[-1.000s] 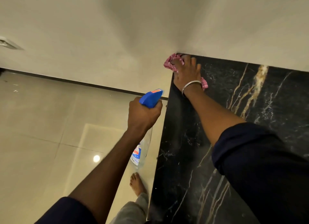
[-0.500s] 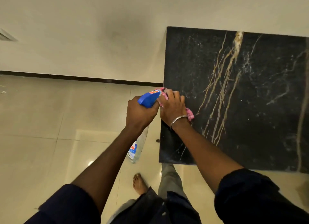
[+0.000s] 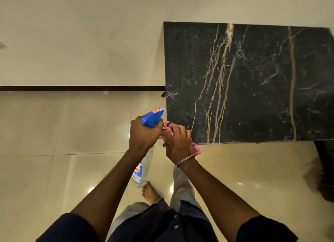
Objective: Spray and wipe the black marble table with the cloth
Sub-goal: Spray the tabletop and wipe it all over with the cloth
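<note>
Your left hand [image 3: 144, 133] gripped the neck of the spray bottle [image 3: 142, 171], its blue trigger head [image 3: 152, 117] aimed toward the black marble bench [image 3: 253, 82] while the clear body hung down over the tiled floor [image 3: 54, 142]. Your right hand [image 3: 178, 144] clutched the bunched pink cloth [image 3: 167, 128] just off the bench's near left corner, touching your left hand; whether the cloth met the marble was hard to tell. A thin bangle [image 3: 186, 159] circled your right wrist. One bare foot [image 3: 149, 192] stood below the bottle.

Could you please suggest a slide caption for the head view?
Left hand holds a blue-topped spray bottle; right hand bunches a pink cloth at the black marble table corner.
</note>
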`<state>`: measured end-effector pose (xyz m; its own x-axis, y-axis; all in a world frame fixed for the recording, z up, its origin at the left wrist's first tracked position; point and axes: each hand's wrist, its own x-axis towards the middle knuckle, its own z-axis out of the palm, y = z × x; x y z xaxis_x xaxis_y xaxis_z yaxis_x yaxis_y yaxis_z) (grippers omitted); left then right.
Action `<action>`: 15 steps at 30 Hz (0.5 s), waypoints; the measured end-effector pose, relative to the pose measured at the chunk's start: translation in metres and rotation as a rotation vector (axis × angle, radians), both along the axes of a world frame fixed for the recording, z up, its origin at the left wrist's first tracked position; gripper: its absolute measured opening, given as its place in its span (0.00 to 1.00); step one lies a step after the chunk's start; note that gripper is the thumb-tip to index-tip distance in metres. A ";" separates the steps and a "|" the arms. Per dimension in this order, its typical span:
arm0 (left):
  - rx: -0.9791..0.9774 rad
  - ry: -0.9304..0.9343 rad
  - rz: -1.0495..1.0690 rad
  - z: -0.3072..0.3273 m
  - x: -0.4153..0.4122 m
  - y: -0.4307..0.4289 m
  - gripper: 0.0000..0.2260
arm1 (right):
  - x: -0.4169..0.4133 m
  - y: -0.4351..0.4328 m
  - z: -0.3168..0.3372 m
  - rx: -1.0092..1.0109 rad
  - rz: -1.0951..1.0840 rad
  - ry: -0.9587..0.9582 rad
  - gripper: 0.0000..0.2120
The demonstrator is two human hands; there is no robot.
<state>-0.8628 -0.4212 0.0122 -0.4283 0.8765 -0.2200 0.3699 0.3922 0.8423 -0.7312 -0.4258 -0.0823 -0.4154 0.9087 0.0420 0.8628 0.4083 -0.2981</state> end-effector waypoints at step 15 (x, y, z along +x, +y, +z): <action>-0.087 0.003 -0.080 -0.012 0.066 -0.017 0.07 | 0.096 0.019 -0.003 0.017 -0.345 -0.125 0.28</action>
